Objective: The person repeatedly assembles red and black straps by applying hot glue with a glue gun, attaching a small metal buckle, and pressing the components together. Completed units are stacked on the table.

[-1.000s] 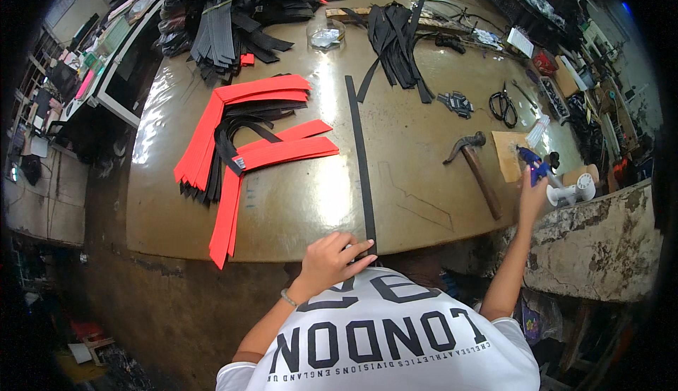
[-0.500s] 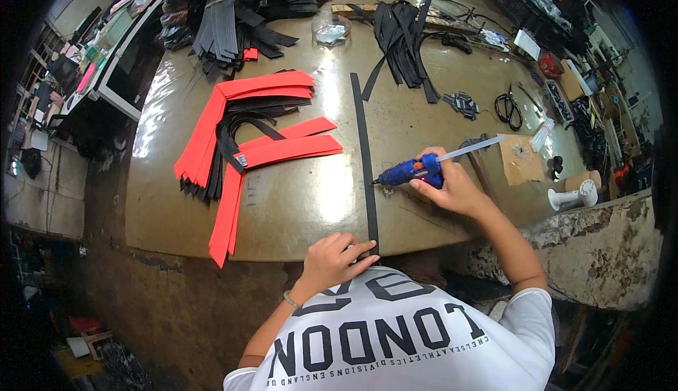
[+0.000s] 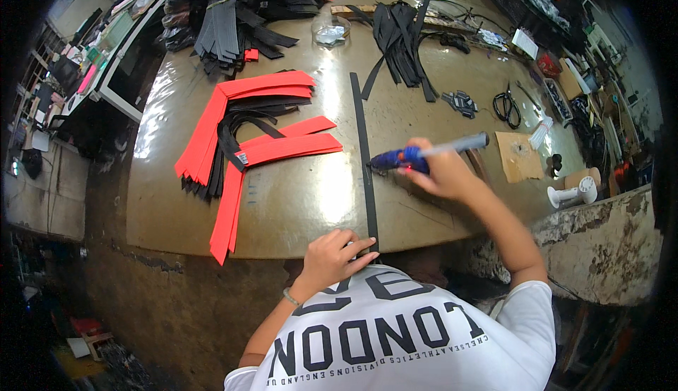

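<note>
Centre frame: right hand [image 3: 446, 170] closed round glue gun [image 3: 392, 159]; left hand [image 3: 330, 255] touches black strip [image 3: 362, 133], pinch unclear. Gun drag could skew strip.

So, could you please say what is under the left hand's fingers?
The long black strip lies under the fingers of the left hand; the part they cover, and the tabletop beneath it, cannot be seen.

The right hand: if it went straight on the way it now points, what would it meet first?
Probably the long black strip, at the tip of the held blue glue gun; whether they touch is unclear.
</note>
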The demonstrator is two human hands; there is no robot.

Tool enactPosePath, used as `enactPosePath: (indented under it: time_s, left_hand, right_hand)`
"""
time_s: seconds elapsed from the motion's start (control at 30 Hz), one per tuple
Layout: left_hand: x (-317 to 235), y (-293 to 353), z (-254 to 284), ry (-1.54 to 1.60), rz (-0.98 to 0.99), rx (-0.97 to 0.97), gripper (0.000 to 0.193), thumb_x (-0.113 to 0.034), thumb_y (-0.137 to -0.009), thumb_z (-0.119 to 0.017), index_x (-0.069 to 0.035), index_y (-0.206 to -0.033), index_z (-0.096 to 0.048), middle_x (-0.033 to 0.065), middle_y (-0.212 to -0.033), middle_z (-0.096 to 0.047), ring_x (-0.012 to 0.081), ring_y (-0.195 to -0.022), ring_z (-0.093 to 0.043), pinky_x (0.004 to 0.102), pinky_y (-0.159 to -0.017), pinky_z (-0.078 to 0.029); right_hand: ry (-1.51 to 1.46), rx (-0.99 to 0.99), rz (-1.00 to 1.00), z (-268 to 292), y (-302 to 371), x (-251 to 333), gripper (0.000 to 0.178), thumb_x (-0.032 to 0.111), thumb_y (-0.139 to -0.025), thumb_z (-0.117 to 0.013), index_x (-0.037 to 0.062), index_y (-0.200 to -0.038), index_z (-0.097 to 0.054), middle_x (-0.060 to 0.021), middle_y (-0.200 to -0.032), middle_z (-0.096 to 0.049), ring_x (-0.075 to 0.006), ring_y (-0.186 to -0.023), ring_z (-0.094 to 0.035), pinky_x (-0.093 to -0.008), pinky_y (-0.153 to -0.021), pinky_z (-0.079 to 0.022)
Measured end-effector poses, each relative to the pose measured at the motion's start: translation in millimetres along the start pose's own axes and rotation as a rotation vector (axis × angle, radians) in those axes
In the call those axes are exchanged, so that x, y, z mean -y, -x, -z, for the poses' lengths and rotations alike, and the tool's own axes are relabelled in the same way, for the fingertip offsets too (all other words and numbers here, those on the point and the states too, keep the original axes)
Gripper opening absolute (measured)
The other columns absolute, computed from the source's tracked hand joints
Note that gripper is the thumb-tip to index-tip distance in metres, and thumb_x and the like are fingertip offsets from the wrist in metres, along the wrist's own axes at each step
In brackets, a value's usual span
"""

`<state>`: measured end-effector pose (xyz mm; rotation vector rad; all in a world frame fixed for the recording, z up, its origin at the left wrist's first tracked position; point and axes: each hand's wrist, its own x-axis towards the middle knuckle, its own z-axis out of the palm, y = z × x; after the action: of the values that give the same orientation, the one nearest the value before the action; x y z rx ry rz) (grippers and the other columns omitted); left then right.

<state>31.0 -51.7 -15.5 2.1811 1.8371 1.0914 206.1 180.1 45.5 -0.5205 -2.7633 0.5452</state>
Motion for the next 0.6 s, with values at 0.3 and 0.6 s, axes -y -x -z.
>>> enactPosePath:
  time_s: [0.3,0.6]
  left_hand:
    - [13,-15,44,0.324,0.347,-0.141,0.077,-0.039,-0.065,-0.087,-0.017,-0.133,-0.058,0.0095,-0.114,-0.043,0.0186,-0.093,-0.054,0.0324,-0.081,-0.046]
    - [234,-121,145,-0.556,0.653,-0.389,0.049,-0.041,-0.085,-0.071,-0.003,-0.116,-0.068,0.0194,-0.105,-0.063,0.0341,-0.097,-0.062,0.0436,-0.086,-0.050]
  right_hand:
    - [0.233,-1.005,-0.907,29,121,-59,0.054,0.048,-0.100,-0.047,-0.0009,-0.122,-0.053,-0.0278,-0.107,-0.063,-0.0452,-0.099,-0.061,-0.0489,-0.085,-0.046]
    - [0.309,-0.426,-1.558,59,204,-38,0.070,0.060,-0.098,-0.038,-0.0058,-0.105,-0.063,-0.0267,-0.097,-0.066,-0.0490,-0.093,-0.059,-0.0480,-0.083,-0.045]
